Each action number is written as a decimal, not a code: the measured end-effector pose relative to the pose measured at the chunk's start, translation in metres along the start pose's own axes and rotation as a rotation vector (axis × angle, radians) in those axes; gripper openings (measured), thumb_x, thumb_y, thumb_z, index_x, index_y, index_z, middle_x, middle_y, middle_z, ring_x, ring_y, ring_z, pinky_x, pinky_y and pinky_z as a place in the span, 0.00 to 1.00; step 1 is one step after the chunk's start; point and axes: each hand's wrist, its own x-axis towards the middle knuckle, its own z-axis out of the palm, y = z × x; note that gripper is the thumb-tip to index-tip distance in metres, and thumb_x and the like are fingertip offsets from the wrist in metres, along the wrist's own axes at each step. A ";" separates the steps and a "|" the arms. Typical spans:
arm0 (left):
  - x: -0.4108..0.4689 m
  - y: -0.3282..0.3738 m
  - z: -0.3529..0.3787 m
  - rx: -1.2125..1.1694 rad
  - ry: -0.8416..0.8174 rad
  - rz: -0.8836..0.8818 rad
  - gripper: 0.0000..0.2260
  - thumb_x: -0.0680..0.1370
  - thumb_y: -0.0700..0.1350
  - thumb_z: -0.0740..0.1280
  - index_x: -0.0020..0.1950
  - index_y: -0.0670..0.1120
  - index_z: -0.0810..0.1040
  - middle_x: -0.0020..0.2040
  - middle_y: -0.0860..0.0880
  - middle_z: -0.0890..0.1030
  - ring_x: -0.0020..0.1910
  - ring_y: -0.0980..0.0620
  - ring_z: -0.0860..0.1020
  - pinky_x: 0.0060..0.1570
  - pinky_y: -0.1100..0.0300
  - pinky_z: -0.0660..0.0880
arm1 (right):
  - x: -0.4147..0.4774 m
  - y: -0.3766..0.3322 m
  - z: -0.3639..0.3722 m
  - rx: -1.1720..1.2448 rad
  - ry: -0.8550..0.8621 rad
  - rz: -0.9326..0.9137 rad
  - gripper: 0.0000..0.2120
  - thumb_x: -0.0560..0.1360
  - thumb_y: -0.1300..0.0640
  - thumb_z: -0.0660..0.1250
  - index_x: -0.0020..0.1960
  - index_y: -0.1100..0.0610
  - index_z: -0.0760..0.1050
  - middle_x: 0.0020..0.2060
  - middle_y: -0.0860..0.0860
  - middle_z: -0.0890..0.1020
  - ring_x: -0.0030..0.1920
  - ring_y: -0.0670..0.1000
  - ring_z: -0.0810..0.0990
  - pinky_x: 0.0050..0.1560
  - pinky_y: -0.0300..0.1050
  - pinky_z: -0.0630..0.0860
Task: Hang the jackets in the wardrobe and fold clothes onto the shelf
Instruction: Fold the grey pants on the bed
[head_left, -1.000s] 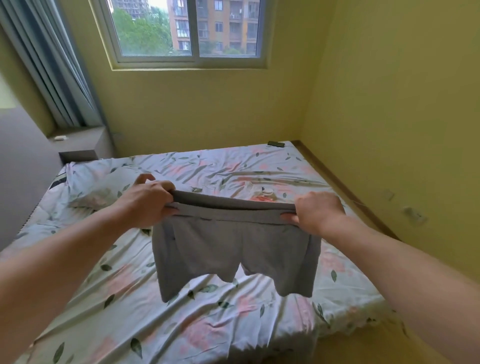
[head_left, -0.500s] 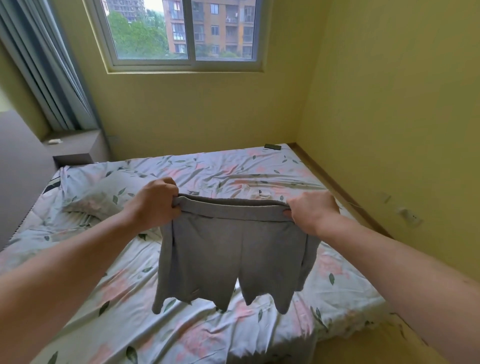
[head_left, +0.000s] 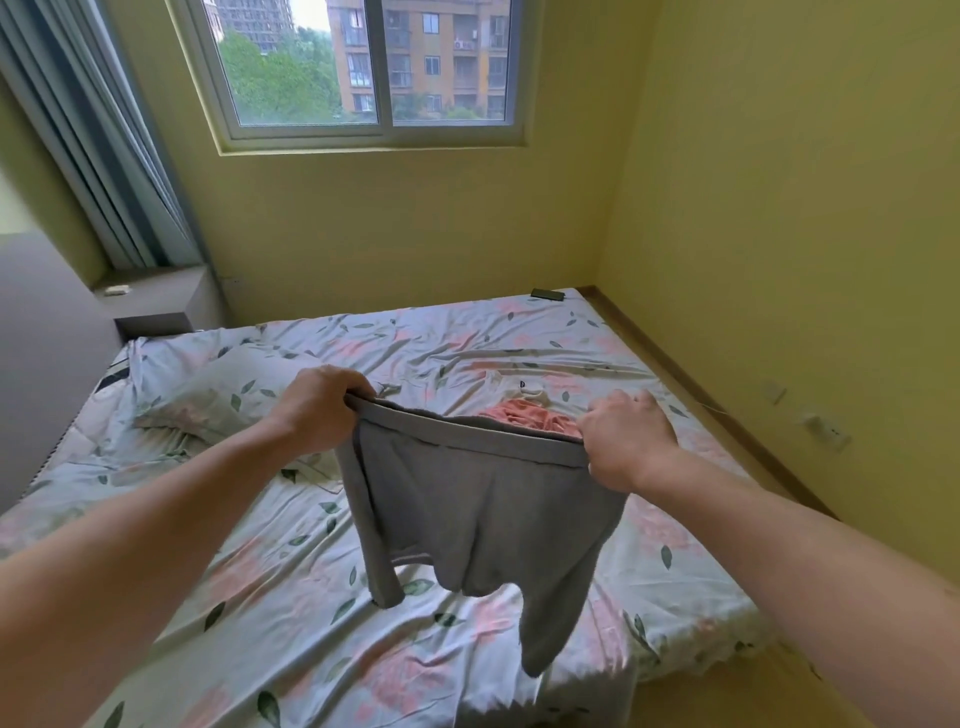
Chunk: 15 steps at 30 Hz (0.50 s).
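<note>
A pair of grey shorts (head_left: 483, 514) hangs in the air above the bed, held by the waistband. My left hand (head_left: 317, 410) grips the waistband's left end and my right hand (head_left: 626, 439) grips its right end. The two legs dangle, the right one lower and twisted. Behind the waistband a pink garment (head_left: 530, 418) lies on the bed beside a pale, partly hidden one (head_left: 519, 387). No wardrobe, shelf or jacket is in view.
The bed (head_left: 291, 597) with a floral sheet fills the middle; a pillow (head_left: 223, 400) lies at its left. A dark phone (head_left: 547, 294) sits at the far corner. Yellow walls close in behind and right, a grey ledge (head_left: 156, 301) and curtain stand left.
I have lifted the shorts higher off the bed and tilted them, left end up. The legs now swing free, and the pink garment behind shows.
</note>
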 end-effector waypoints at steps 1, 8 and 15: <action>-0.003 0.007 0.000 -0.050 0.008 -0.008 0.22 0.70 0.30 0.60 0.46 0.56 0.83 0.46 0.53 0.82 0.45 0.54 0.78 0.36 0.67 0.68 | -0.001 0.001 0.001 0.025 0.001 0.022 0.07 0.74 0.59 0.62 0.48 0.48 0.75 0.47 0.50 0.75 0.53 0.54 0.73 0.54 0.52 0.71; -0.021 0.050 -0.011 -0.258 0.066 0.133 0.23 0.70 0.29 0.58 0.42 0.57 0.82 0.47 0.53 0.81 0.46 0.54 0.74 0.40 0.61 0.67 | -0.004 0.014 0.019 0.561 -0.078 0.112 0.12 0.71 0.71 0.61 0.39 0.55 0.73 0.40 0.52 0.78 0.40 0.52 0.76 0.37 0.48 0.74; -0.030 0.089 -0.021 -0.309 0.097 0.247 0.20 0.72 0.32 0.58 0.36 0.56 0.79 0.41 0.56 0.82 0.39 0.59 0.75 0.36 0.65 0.69 | -0.012 0.003 0.013 0.759 -0.239 -0.102 0.20 0.72 0.65 0.66 0.57 0.44 0.71 0.51 0.47 0.77 0.50 0.50 0.76 0.41 0.43 0.74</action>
